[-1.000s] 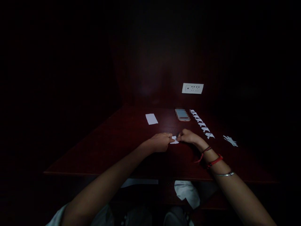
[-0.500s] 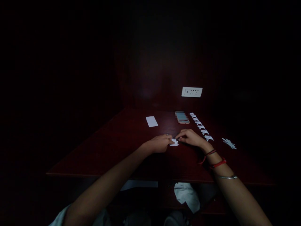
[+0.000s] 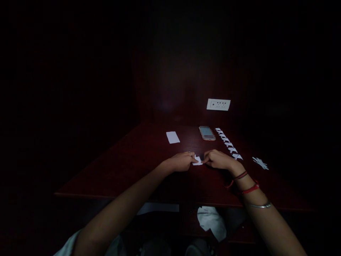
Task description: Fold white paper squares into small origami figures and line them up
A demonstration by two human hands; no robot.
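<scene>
A small folded piece of white paper (image 3: 197,161) lies on the dark red table (image 3: 128,170) between my hands. My left hand (image 3: 182,161) is closed on its left side, with the thumb lying over the paper. From the right, my right hand (image 3: 217,159) has its fingers closed at the paper's right edge, thumb and fingertip low on the table. To the right runs a row of several folded white paper pieces (image 3: 228,144). Beyond it is a small heap of thin white paper strips (image 3: 260,163). A flat white paper rectangle (image 3: 173,137) lies farther back.
A phone (image 3: 207,133) lies at the back of the table, left of the paper row. On the wall behind is a white socket panel (image 3: 218,104). Below the table's front edge, pale cloth (image 3: 212,220) shows. The surroundings are very dark.
My right hand has lowered its fingertips onto the paper's right edge, where before they were at its upper right. My left hand stays on the paper. The view has shifted slightly.
</scene>
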